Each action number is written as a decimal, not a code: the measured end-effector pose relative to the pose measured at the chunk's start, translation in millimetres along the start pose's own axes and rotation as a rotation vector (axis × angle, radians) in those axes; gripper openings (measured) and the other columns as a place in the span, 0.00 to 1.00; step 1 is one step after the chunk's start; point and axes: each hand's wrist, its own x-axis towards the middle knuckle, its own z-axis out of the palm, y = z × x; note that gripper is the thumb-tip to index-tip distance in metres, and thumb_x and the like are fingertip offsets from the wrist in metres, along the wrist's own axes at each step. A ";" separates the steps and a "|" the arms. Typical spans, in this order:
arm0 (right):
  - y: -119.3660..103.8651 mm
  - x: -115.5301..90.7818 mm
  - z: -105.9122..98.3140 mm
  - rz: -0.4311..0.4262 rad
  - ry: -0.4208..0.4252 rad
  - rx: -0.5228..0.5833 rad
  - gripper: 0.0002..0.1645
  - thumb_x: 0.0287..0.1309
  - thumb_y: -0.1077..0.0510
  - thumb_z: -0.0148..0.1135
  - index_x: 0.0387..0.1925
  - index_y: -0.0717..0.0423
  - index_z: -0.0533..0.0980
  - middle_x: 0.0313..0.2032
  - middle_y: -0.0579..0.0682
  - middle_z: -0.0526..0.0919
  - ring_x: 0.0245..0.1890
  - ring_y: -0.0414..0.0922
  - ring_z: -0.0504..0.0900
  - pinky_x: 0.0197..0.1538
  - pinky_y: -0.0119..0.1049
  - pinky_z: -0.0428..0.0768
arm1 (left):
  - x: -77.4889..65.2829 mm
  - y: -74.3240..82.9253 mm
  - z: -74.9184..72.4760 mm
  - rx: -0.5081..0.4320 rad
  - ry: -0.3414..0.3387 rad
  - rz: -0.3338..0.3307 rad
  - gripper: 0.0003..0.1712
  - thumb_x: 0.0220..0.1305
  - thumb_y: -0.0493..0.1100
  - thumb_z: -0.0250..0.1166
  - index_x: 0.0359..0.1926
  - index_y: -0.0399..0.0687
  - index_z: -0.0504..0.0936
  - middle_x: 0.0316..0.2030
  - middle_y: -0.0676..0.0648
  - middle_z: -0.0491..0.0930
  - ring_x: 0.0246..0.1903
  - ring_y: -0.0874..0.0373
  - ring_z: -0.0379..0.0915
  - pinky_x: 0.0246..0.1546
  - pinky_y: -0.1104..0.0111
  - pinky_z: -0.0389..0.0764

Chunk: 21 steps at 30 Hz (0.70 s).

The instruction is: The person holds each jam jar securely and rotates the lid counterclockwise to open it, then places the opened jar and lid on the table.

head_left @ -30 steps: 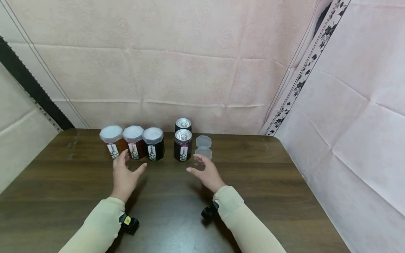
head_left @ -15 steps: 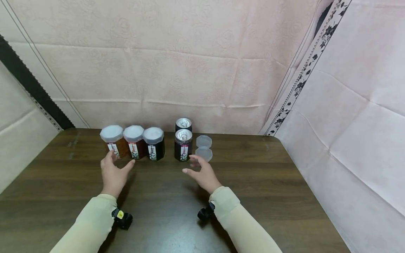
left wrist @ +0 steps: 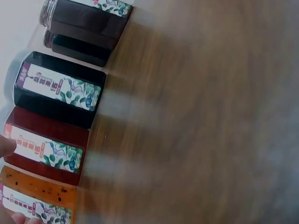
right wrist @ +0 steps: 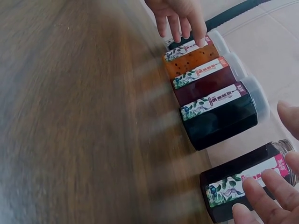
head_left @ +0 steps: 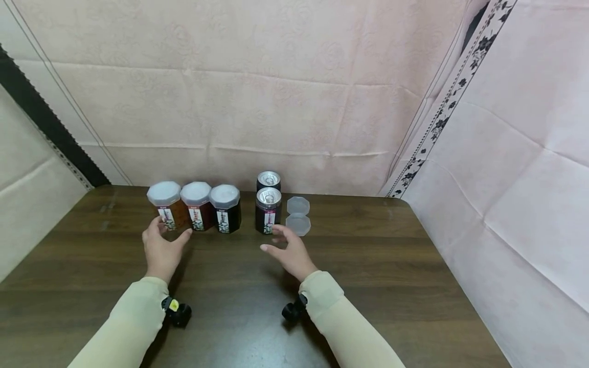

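I record that the left hand [head_left: 161, 250] has shifted left to just before the amber jar [head_left: 180, 211], left end of the far row, and the right hand [head_left: 293, 253] has edged left to the near right of the front silver-topped dark jar [head_left: 263, 217]; no jar is displaced, so I judge the work still at the approach. Both hands are spread, thumbs apart and gripping nothing, though I cannot certify whether any fingertip touches a jar.
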 end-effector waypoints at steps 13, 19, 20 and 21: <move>-4.5 3.4 6.1 0.018 -0.015 -0.010 0.36 0.58 0.47 0.67 0.65 0.50 0.67 0.62 0.52 0.72 0.58 0.48 0.73 0.59 0.49 0.73 | 14.9 -6.7 -7.9 0.021 0.007 -0.043 0.47 0.62 0.49 0.65 0.73 0.39 0.50 0.65 0.30 0.56 0.64 0.38 0.54 0.64 0.47 0.62; -5.4 6.2 9.3 0.018 -0.019 -0.017 0.36 0.58 0.47 0.67 0.66 0.51 0.67 0.60 0.54 0.73 0.57 0.48 0.73 0.57 0.48 0.74 | 23.0 -7.7 -9.2 0.024 0.014 -0.049 0.46 0.62 0.49 0.64 0.73 0.38 0.50 0.65 0.31 0.55 0.65 0.39 0.52 0.64 0.47 0.61; -5.5 6.7 10.0 0.019 -0.021 -0.017 0.36 0.58 0.47 0.67 0.66 0.51 0.67 0.60 0.54 0.73 0.57 0.48 0.73 0.57 0.48 0.74 | 24.4 -8.5 -9.5 0.022 0.014 -0.052 0.47 0.62 0.49 0.64 0.73 0.37 0.50 0.66 0.31 0.54 0.65 0.39 0.51 0.64 0.47 0.61; -5.7 6.9 10.7 0.020 -0.023 -0.019 0.36 0.58 0.47 0.67 0.66 0.51 0.67 0.60 0.54 0.73 0.57 0.48 0.73 0.57 0.48 0.75 | 25.3 -9.0 -9.8 0.020 0.014 -0.055 0.47 0.62 0.49 0.64 0.73 0.38 0.50 0.66 0.31 0.54 0.65 0.39 0.51 0.64 0.47 0.61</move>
